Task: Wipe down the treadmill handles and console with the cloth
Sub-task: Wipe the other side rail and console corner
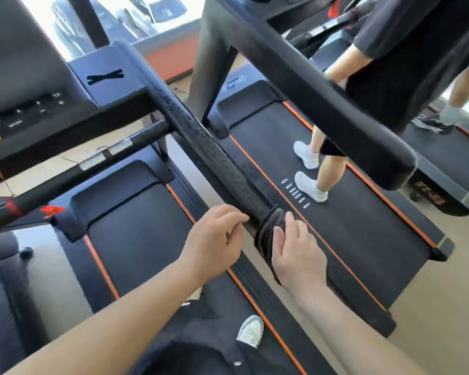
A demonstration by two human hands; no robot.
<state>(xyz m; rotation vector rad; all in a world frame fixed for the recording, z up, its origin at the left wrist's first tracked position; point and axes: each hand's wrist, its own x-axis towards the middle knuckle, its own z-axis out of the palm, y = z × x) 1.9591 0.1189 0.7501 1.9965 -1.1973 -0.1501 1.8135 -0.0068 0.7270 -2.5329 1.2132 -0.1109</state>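
Note:
The treadmill's right handle [201,147], a long black textured bar, runs from the console [30,104] at upper left down toward me. A dark cloth [268,228] is wrapped round the handle's near end. My right hand [295,253] grips the cloth from the right side, thumb on top. My left hand [214,239] is just left of the cloth, its curled fingertips touching the bar's near end. The console shows dark buttons and an orange-red key at the left edge.
A crossbar [92,163] with silver sensor plates runs below the console. My treadmill's belt [136,239] lies beneath. On the neighbouring treadmill [336,226] to the right a person [317,169] in white shoes is walking; its thick black handle [322,104] crosses above.

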